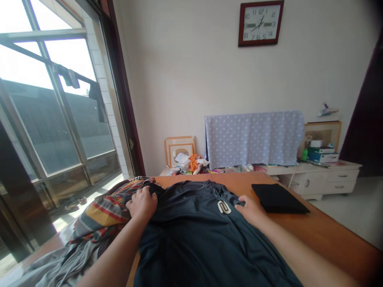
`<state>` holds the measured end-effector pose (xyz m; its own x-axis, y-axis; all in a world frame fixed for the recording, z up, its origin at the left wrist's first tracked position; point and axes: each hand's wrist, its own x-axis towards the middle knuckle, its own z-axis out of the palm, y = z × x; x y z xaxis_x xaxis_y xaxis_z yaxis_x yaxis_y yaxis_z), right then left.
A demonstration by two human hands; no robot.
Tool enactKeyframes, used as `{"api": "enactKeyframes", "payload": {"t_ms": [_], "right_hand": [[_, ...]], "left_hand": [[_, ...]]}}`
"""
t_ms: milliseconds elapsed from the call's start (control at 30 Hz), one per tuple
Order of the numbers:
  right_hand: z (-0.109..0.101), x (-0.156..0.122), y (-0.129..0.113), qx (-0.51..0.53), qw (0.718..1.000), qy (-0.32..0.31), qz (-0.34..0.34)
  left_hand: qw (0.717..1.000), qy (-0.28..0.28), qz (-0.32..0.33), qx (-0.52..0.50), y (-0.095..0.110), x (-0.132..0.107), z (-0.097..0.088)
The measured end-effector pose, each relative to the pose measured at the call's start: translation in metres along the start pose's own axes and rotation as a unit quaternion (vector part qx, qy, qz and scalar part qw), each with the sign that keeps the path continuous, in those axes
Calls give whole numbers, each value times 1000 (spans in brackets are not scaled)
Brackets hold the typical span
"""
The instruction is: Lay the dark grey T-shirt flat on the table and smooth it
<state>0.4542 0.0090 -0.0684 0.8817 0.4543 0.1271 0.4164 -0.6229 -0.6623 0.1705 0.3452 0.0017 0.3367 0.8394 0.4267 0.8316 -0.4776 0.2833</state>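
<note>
A dark long-sleeved shirt (pixel 191 235) with a pale logo on the chest lies spread before me, its collar at the far side. My left hand (pixel 143 203) is closed on dark cloth at the shirt's left shoulder area, beside the clothes pile. At the opposite shoulder, my right hand (pixel 251 211) pinches the shirt's edge between thumb and fingers. Some fingertips of both hands are hidden by cloth or the hands themselves. To the right of my right hand lies a folded black garment (pixel 279 198), apart from the shirt.
The orange-brown table (pixel 323 235) carries everything. A striped garment (pixel 103 211) and grey clothing (pixel 74 263) are heaped at the left. Behind stand a white cabinet (pixel 317 185), a polka-dot cloth (pixel 254 139) over something, and clutter (pixel 194 163). A window (pixel 60 103) is at left.
</note>
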Motion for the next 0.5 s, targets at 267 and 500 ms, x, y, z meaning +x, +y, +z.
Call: {"api": "enactKeyframes", "payload": {"t_ms": [267,500], "right_hand": [[10,32,1,72,997,5,36],[-22,77,8,175,975,129,47]], "left_hand": [[999,-51,6,16,-10,-2,13],[997,-24,64,33,-8,-4,18]]}}
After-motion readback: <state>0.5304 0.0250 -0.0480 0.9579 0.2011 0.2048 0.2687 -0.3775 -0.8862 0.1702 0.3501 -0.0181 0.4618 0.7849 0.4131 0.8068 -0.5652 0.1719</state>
